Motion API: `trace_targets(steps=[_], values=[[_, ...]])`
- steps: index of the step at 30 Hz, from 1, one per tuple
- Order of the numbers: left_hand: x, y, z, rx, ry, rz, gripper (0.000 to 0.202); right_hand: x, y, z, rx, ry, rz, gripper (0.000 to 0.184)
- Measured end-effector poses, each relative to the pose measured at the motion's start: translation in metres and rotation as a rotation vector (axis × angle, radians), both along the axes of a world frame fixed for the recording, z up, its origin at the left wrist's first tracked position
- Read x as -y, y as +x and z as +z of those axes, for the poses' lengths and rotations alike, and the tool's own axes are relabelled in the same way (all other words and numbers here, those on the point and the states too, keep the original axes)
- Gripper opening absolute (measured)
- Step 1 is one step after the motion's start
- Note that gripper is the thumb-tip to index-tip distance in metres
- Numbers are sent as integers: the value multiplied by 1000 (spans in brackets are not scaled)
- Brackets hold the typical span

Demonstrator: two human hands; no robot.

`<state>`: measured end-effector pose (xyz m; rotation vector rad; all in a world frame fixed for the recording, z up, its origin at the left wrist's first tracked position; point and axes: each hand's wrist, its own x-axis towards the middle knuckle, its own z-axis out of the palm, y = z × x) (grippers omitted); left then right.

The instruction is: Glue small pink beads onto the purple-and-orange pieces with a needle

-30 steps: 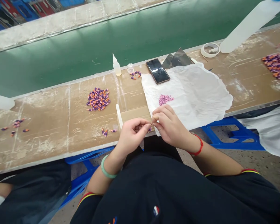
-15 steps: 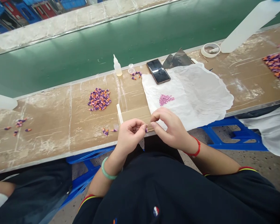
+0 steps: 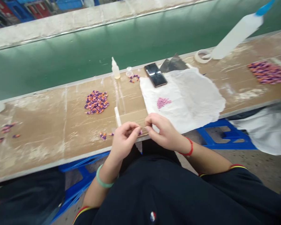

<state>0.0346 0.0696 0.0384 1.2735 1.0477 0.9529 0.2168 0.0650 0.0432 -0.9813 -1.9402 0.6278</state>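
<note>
My left hand is pinched at the table's front edge. Between its thumb and finger is a small purple piece, mostly covered by the fingertips. Just to the right, my right hand curls with thumb and forefinger together, close to that piece; anything in this pinch is too small to name. Several purple and orange pieces lie left of my left hand. A larger heap of purple and orange pieces sits farther back. Tiny pink bits rest on a white cloth.
A phone overlaps the cloth's back corner. Behind the heap stand a small dropper bottle and a clear cap. A white strip lies behind my left hand. At right are a tape roll and more pieces.
The view has shifted, so most of the table appears farther left. Both hands keep their pinched pose close together, the small purple piece still at my left fingertips.
</note>
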Motion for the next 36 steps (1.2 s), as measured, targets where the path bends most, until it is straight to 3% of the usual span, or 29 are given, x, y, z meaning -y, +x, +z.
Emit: trace_targets(steps=[3,7,13,18,23,28,36], values=[[1,-15,-12,32,22,122,19,-5,-1,2,19,12,27,14],[-2,-36,-31,167,68,173,21,-14,1,1,41,40,64,15],[14,-55,-39,130,-115,153,31,-22,2,-11,177,22,115,15],[23,-57,-47,129,-226,69,35,-39,-2,-25,439,65,149,18],[26,-53,-51,117,-271,62,28,-48,-7,-27,700,151,198,19],[27,-51,-53,76,-233,62,17,-50,-12,-25,828,232,213,21],[28,-51,-55,81,-222,56,16,-54,-14,-22,917,187,243,19]])
